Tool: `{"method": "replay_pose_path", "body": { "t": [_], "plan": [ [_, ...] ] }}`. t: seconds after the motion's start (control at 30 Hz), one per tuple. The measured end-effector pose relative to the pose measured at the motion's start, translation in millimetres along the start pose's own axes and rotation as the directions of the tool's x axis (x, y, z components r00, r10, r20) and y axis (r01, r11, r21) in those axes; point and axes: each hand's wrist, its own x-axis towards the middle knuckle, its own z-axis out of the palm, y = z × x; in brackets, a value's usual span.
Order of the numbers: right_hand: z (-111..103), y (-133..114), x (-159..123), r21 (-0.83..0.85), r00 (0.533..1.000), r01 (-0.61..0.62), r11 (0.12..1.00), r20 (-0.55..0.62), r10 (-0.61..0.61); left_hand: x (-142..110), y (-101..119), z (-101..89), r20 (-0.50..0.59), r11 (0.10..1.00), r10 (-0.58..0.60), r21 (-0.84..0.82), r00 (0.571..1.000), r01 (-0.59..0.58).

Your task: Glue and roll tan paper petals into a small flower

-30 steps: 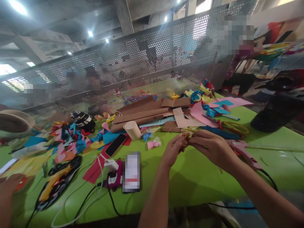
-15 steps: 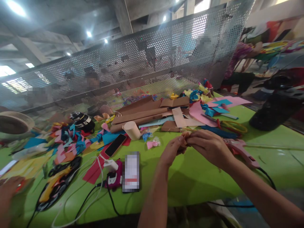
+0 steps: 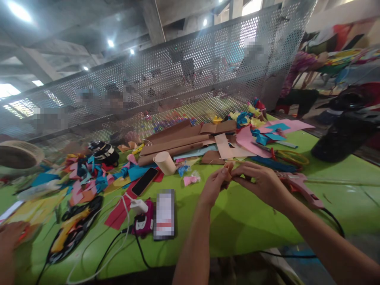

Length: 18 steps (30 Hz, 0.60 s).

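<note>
So, our orange papery piece (image 3: 228, 168) looks curled but unfinished; left fingers (image 3: 221, 174) pinch it, right fingers (image 3: 244, 170) sit alongside, grip unclear.

The small orange piece (image 3: 228, 170) looks like matt paper, the bench (image 3: 252, 229) smooth and glossy, the glue gun (image 3: 307, 191) plastic, the perforated partition (image 3: 208, 63) metal.

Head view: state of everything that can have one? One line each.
left hand, pinching orange piece
right hand, at the piece, grip unclear
orange piece, held, folds unclear
black phone, screen dark
second phone, screen lit, contents blurred
white charger, seemingly plugged into purple socket block
pink glue gun, lying, cord attached
yellow glue gun, lying on black tray
ceiling light, lit
</note>
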Motion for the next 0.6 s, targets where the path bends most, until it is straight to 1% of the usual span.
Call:
{"method": "replay_pose_path", "body": {
  "t": [0.1, 0.3, 0.47, 0.6],
  "plan": [
    [1.8, -1.4, 1.6, 0.037, 1.0, -0.005, 0.999, 0.009, 0.005, -0.2, -0.5, -0.6, 0.015, 1.0, -0.023, 0.001, 1.0, 0.023],
    [2.2, -2.3, 0.8, 0.067, 1.0, -0.012, 0.998, -0.003, 0.013, -1.9, 2.6, 0.1, 0.024, 1.0, -0.02, 0.02, 0.999, 0.02],
    [4.7, -4.1, 0.2, 0.08, 0.999, -0.034, 0.996, -0.008, 0.034, -2.6, 5.7, 1.1, 0.056, 0.999, 0.021, 0.038, 0.998, -0.023],
    [6.5, -7.6, -1.1, 0.053, 0.999, -0.044, 0.998, -0.028, 0.046, -2.0, 5.6, 0.3, 0.063, 0.995, 0.058, 0.073, 0.996, -0.063]
  ]
}}
